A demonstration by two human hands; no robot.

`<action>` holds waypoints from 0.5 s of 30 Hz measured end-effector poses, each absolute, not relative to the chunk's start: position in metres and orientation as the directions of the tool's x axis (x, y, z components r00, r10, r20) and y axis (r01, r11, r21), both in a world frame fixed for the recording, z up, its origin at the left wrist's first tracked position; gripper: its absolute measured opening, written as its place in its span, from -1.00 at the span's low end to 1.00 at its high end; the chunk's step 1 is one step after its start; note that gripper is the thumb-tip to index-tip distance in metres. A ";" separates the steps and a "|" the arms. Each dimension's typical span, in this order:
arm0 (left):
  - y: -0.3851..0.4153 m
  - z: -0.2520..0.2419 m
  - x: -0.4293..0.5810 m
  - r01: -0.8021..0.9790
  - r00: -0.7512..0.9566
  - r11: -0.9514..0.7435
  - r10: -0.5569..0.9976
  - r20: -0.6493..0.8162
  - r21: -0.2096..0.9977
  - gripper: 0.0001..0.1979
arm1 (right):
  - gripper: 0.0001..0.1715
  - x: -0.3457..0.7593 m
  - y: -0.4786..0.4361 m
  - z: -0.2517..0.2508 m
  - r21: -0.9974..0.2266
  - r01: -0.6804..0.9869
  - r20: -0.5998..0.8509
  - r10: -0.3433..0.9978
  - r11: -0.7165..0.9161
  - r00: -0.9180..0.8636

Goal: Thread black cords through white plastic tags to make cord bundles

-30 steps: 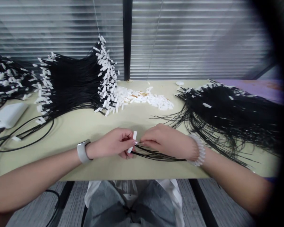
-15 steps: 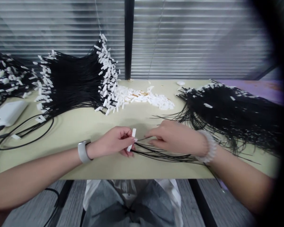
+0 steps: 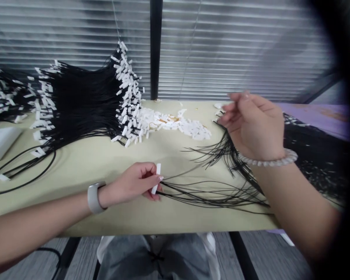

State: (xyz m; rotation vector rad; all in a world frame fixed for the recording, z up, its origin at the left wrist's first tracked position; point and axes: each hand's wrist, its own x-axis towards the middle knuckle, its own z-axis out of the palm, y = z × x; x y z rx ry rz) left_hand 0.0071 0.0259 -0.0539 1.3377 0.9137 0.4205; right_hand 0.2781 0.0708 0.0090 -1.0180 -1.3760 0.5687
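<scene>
Currently, the left hand [image 3: 144, 181] is low over the table [image 3: 84, 165], on the near side of the pile of loose white tags [image 3: 194, 127], its forearm reaching in from the left. Its thumb and fingers are clamped on a white strip [image 3: 158, 169] and the ends of thin black wires [image 3: 204, 200], which fan out to the right, nearer the person than the pile. The right hand [image 3: 252, 126] is raised to the right of the pile, wrist bent, fingers loosely curled and the thumb upward; whether anything sits between the fingertips, I cannot tell. A watch [image 3: 95, 198] circles the left wrist, a beaded bracelet [image 3: 275, 159] the right. Left of the pile and touching it lies a thick bundle of black cables [image 3: 84, 101] with white-tagged ends. Well right of the pile, partly behind the right arm, spreads a dark heap of wires [image 3: 317, 151].
</scene>
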 end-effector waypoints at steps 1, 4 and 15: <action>0.026 -0.054 0.007 0.225 0.595 0.243 0.733 -0.330 0.944 -0.74 | -0.64 0.275 0.070 0.007 -0.868 0.218 0.479 0.867 0.446 0.135; 0.025 -0.053 0.005 0.237 0.584 0.268 0.729 -0.358 0.934 -0.76 | -0.34 0.260 0.060 -0.013 -0.929 0.203 0.294 0.951 0.308 -0.095; 0.028 -0.044 0.002 0.454 0.591 0.131 0.696 -0.409 0.881 -0.75 | -0.78 0.226 0.030 -0.060 -0.835 0.479 0.117 0.938 0.271 -0.328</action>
